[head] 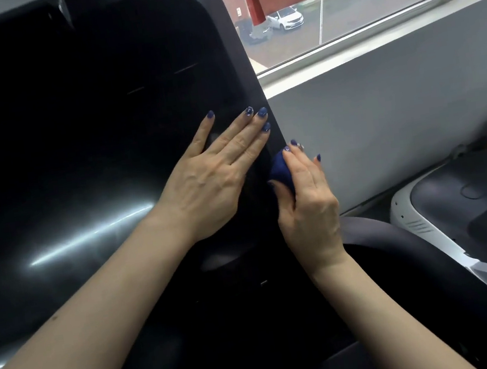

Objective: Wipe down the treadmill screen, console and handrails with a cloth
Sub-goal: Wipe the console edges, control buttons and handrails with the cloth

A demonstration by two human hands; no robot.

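The left hand (217, 181) lay flat on the dark glossy screen (76, 144) of the treadmill console (227, 47), fingers straight and close together, their tips reaching toward the console's right edge and holding nothing. Just to its right, the right hand (306, 197) gripped a bunched blue cloth (280, 170), pressing it against the console's right edge. The cloth sat in the crook between the thumb and the curled fingers (294, 156); only a rounded wad of it showed at the left side of the hand, touching the black edge and just beside the left hand's little finger. How much more cloth was tucked under the palm could not be seen.

Further right and near, a dark padded handrail (398, 244) curved away below the right wrist. Beyond it stood a white and black machine housing (456, 212) by the grey wall (382, 122). Far right, a window (367, 7) looked onto parked cars.
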